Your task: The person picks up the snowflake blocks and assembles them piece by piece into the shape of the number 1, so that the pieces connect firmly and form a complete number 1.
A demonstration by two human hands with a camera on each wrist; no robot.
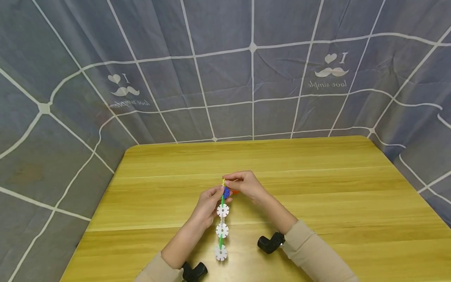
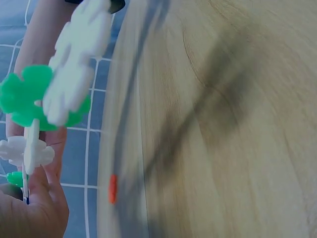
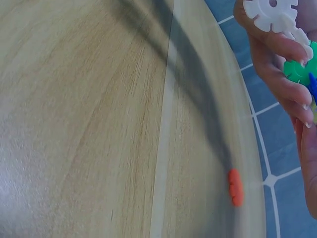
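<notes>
A chain of slotted snowflake discs hangs toward the person, with white discs (image 1: 223, 210), green discs (image 2: 25, 94) and a blue disc (image 1: 226, 192) joined edge to edge. My left hand (image 1: 206, 205) grips this chain near its far end, around the green and blue discs. At the very top, a yellow disc (image 1: 223, 181) is pinched between the thumb and fingers of my right hand (image 1: 248, 186), right at the blue disc's edge. The hands partly cover that joint. In the right wrist view, the left hand's fingers curl by a green disc (image 3: 297, 72).
An orange-red disc (image 3: 236, 187) lies on the wooden table (image 1: 317, 176) just beyond the hands. Black wrist devices (image 1: 270, 243) sit at both cuffs. A grey curtain (image 1: 229, 78) with white lines surrounds the table's back and sides.
</notes>
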